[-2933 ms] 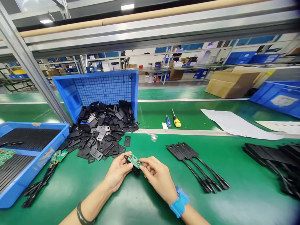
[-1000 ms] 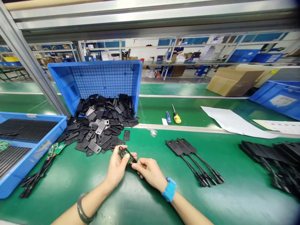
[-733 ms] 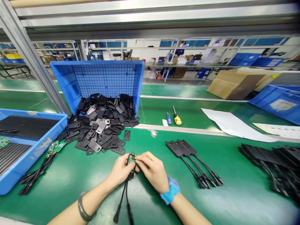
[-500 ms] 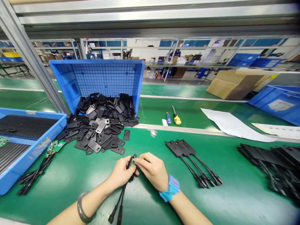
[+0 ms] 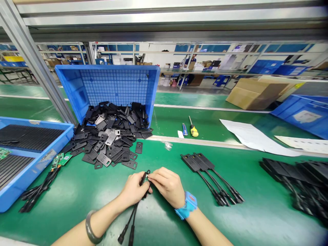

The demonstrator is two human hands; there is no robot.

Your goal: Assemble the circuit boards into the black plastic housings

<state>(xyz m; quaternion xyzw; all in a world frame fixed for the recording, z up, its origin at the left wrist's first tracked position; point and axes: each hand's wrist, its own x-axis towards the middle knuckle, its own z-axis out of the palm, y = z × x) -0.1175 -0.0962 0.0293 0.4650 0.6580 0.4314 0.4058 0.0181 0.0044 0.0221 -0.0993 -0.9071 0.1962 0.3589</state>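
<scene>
In left hand (image 5: 134, 187), black housing (image 5: 144, 177) with green board (image 5: 146, 179) is gripped, in front of blue crate (image 5: 115, 85); right hand (image 5: 167, 186) is bunched at housing edge, pinch unclear. Board could be unseated if trailing cables (image 5: 131, 235) are snagged.

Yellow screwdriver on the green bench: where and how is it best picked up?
Probably by its handle, from above and the right: that is the thickest part and lies nearest the person, while the thin shaft points away. The knife lies close on the left. The right hand seems better placed, though it is at the case.
</scene>
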